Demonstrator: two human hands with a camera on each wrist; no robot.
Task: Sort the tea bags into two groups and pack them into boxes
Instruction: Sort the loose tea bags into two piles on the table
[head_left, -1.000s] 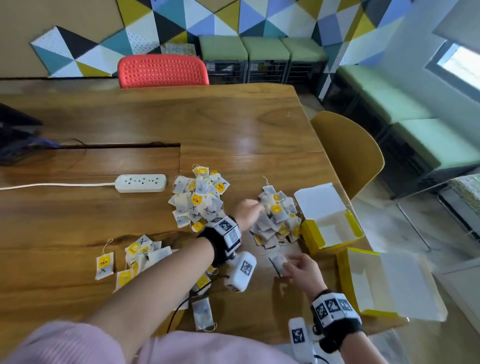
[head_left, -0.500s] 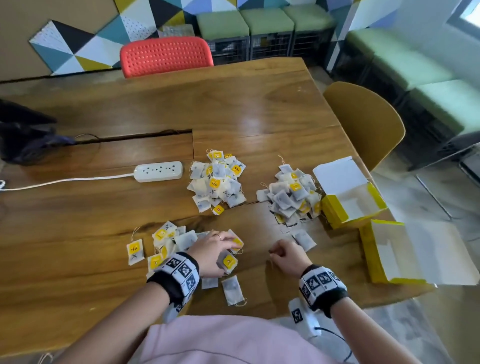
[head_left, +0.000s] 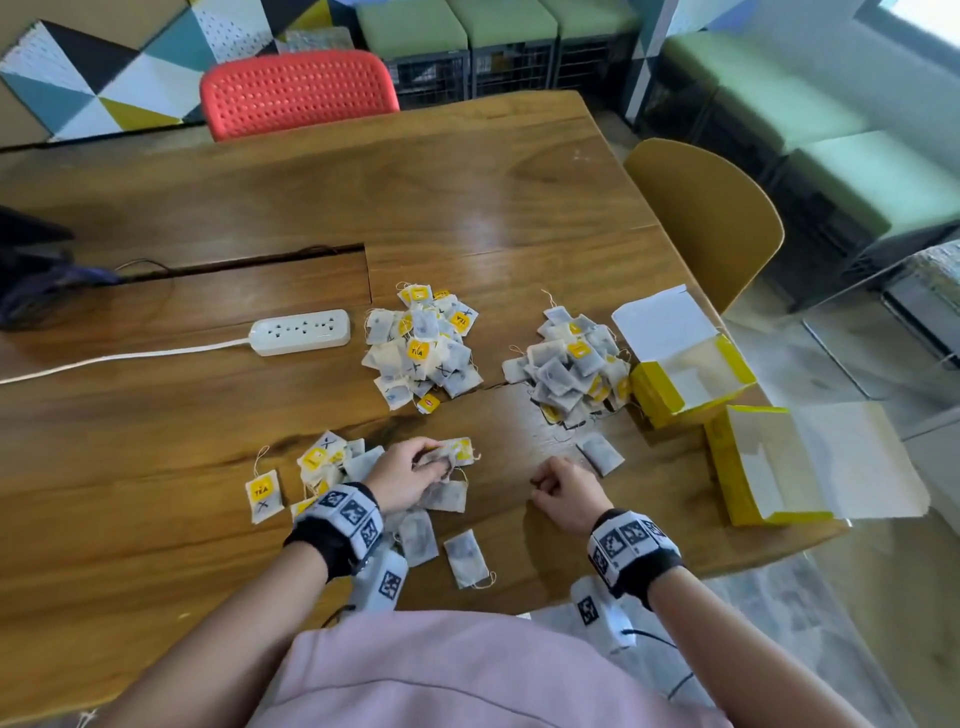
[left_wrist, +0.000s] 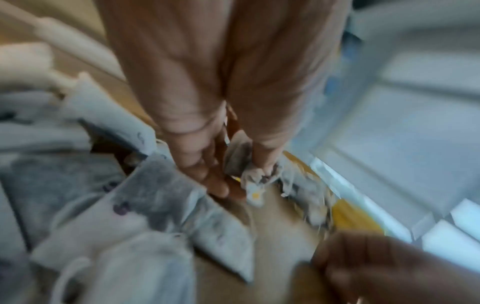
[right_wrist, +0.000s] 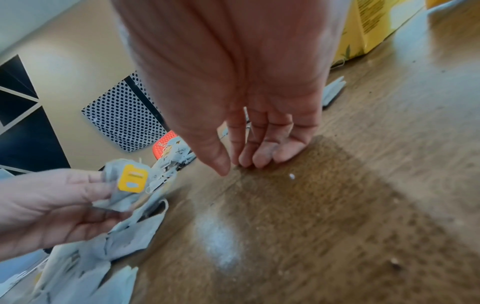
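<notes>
- Left hand (head_left: 402, 480): fingers and thumb pinch a tea bag with a yellow tag (right_wrist: 132, 182) just above the unsorted tea bags (head_left: 332, 467) at the near table (head_left: 156, 519) edge.
- Right hand (head_left: 563, 491): fingers loosely curled, holding nothing, fingertips (right_wrist: 262, 158) touching bare wood.
- Single tea bag (head_left: 600, 453): flat, just beyond the right hand.
- Two sorted piles: left pile (head_left: 421, 353), right pile (head_left: 571, 369), well apart.
- Two open yellow boxes (head_left: 685, 382) (head_left: 763, 467): right of the right pile.
- Power strip (head_left: 300, 332): left of the piles.
</notes>
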